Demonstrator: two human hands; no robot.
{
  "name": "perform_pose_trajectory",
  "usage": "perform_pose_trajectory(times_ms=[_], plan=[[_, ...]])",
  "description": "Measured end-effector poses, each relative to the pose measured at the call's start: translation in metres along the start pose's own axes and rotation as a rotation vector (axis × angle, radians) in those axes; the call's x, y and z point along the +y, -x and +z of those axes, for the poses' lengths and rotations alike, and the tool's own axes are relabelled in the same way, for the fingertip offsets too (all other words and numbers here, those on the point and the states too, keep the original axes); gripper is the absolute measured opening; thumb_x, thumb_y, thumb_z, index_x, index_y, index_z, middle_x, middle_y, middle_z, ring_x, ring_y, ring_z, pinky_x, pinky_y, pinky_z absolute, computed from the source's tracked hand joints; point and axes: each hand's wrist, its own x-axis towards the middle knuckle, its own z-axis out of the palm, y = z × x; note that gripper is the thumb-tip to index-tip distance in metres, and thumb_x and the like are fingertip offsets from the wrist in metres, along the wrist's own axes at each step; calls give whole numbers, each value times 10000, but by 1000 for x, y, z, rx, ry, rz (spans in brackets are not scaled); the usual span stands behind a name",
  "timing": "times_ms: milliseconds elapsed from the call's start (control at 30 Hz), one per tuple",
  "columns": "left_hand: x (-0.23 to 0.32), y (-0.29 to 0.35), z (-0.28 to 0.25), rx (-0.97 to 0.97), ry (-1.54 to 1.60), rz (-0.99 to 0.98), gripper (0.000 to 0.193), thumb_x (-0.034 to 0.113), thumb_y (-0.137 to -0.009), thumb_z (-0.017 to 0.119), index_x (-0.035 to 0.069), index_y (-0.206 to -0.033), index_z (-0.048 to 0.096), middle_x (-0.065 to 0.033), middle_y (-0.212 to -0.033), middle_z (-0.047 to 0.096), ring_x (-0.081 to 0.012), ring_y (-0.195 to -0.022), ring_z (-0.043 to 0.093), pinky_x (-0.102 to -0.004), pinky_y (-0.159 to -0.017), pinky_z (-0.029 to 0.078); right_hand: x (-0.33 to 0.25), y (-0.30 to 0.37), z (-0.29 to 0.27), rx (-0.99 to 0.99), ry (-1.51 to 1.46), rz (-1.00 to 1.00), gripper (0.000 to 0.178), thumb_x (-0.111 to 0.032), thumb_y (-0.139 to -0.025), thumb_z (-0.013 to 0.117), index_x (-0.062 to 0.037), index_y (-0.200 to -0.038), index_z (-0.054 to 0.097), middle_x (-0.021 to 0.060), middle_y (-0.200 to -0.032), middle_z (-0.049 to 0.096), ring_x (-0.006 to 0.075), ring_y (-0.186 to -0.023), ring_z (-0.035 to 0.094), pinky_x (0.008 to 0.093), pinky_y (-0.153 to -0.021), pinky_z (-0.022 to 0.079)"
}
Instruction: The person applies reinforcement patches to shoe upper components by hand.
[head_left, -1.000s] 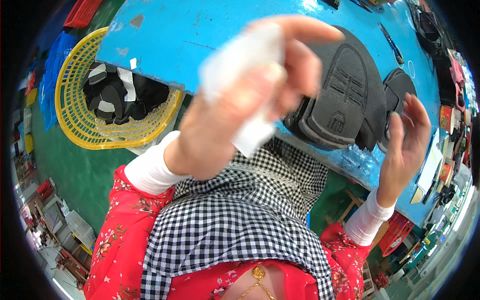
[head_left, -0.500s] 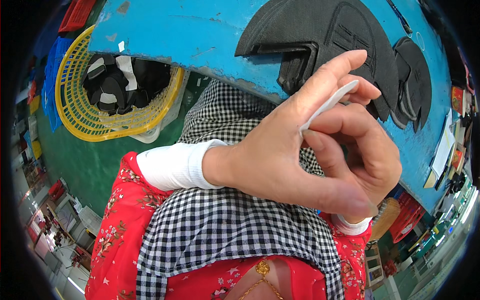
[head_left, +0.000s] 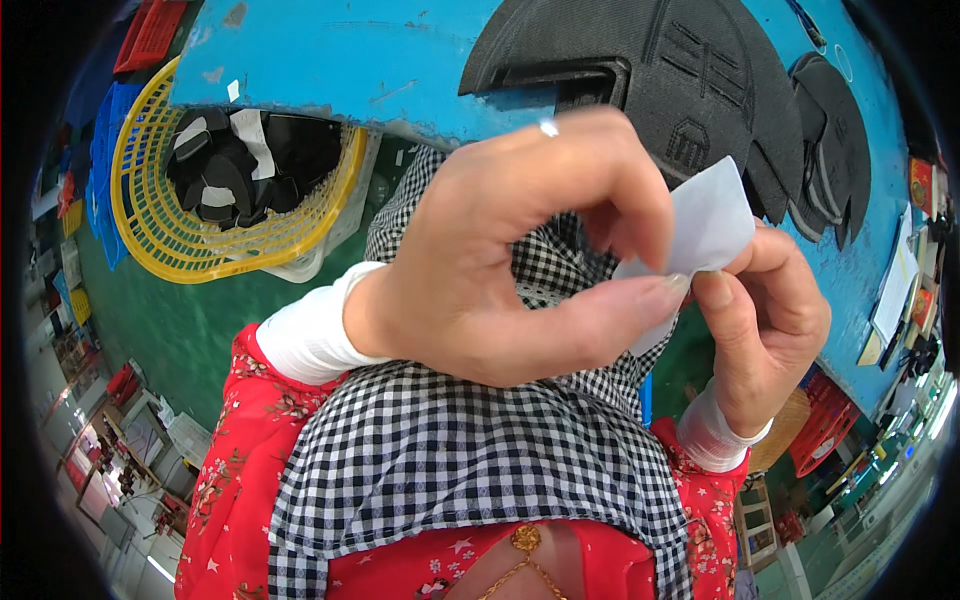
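A small white paper-like piece (head_left: 718, 213) is held up between my two hands, in front of my checked apron. My left hand (head_left: 500, 250) is curled, its thumb and index fingertips pinching the piece at its left side. Close beside it, my right hand (head_left: 765, 315) grips the same piece between thumb and bent fingers. Part of the piece is hidden behind my left fingertips. Beyond the hands, stacked black textured curved panels (head_left: 700, 80) lie on the blue table (head_left: 330, 60); smaller black pieces (head_left: 838, 140) lie to their right.
A yellow plastic basket (head_left: 135, 215) with black parts and white slips stands left of the table, over the green floor (head_left: 190, 330). Papers (head_left: 893, 290) lie at the table's right edge. A red basket (head_left: 825, 425) is below it at the right.
My left hand has turned from stretched fingers to a pinch. The white piece, edge-on before, now shows its flat face. My right hand has come out from behind the left.
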Motion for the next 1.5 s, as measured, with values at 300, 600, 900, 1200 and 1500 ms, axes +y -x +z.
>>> perform_pose_trajectory(times_ms=[300, 600, 900, 1200, 1500], plan=[[8, 2, 10, -42, 90, -176, 39, -32, -765, 540, -43, -790, 569, -87, -716, 596, -126, -590, 561, -241, -528, 435, -4, 0, 1, -95, 40, 39, 87, -19, -833, 613, 29, -889, 568, 61, -908, 600, 100, -789, 550, 218, -727, 422], [9, 2, 13, -7, 27, -170, 55, -48, -747, 575, -28, -790, 604, -76, -669, 629, -110, -541, 584, -222, -484, 444, 2, 1, -2, -68, 199, -117, 79, 43, -831, 603, 63, -906, 586, 73, -846, 616, 111, -730, 588, 211, -673, 465], [9, 2, 16, -12, -116, -154, 50, -49, -731, 600, -12, -763, 608, -63, -653, 622, -121, -526, 577, -227, -477, 444, 0, -2, -5, -96, 305, -102, 79, 56, -829, 591, 74, -903, 610, 82, -850, 623, 120, -726, 603, 225, -664, 477], [11, 2, 13, -74, -169, -178, 51, -42, -773, 562, -12, -772, 603, -68, -658, 619, -136, -556, 603, -245, -486, 450, -3, 0, -5, -121, 331, -68, 77, 51, -837, 582, 79, -904, 609, 86, -832, 623, 134, -715, 615, 231, -648, 479], [13, 1, 14, -85, -156, -202, 70, -49, -785, 551, -20, -772, 613, -72, -665, 640, -133, -580, 634, -223, -518, 476, -2, 1, -6, -131, 290, -40, 79, 54, -840, 578, 80, -908, 609, 88, -844, 624, 138, -721, 622, 243, -663, 495]])
